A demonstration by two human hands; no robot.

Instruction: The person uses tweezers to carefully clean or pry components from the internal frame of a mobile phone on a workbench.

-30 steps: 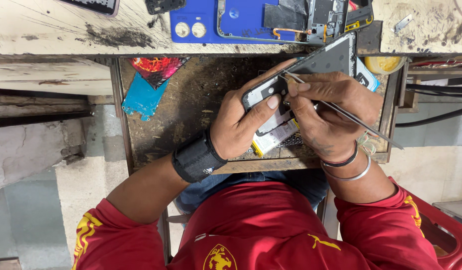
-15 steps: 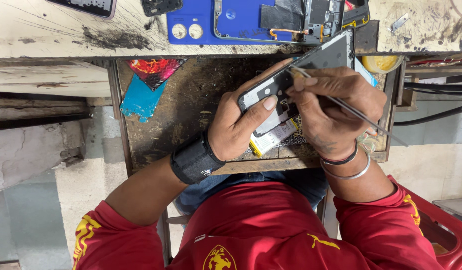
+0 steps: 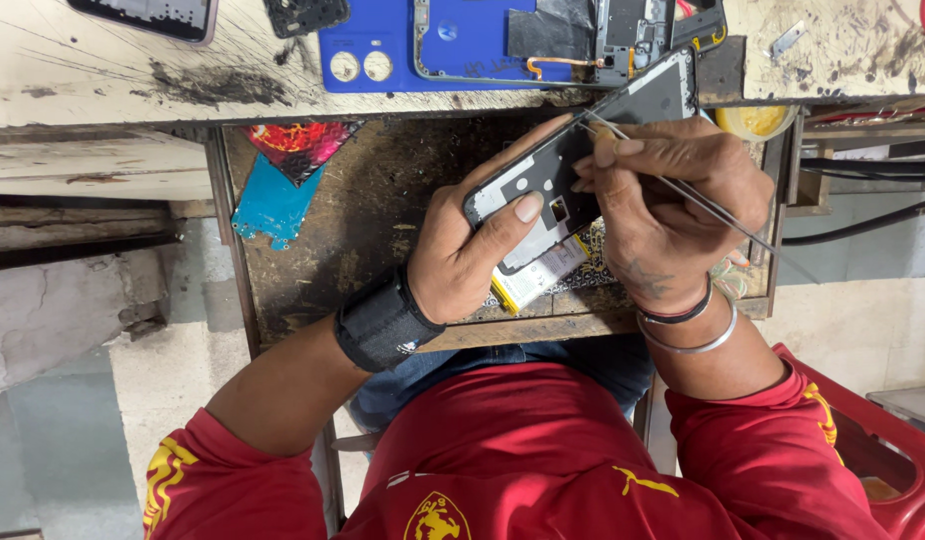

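The left hand (image 3: pixel 473 260) is clamping a dark phone frame (image 3: pixel 573 170) by its edges, thumb pressing across its face, over the open drawer (image 3: pixel 373 190). It looks light, thin and bendable, best gripped edgewise. The right hand (image 3: pixel 673 205) is pinching slim tweezers (image 3: pixel 683 190), their tip touching the frame.

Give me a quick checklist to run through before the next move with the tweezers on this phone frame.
1. Left hand grips the phone frame, thumb across its face: ok.
2. Right hand pinches the tweezers: ok.
3. Tweezer tips at the frame's upper edge: ok; exactly what they touch: cannot tell.
4. Frame held above the open drawer, so a dropped part would likely land inside: ok.
5. Battery lies in the drawer under the hands, close to the work: not ok.
6. Screws or small parts on the frame: cannot tell.
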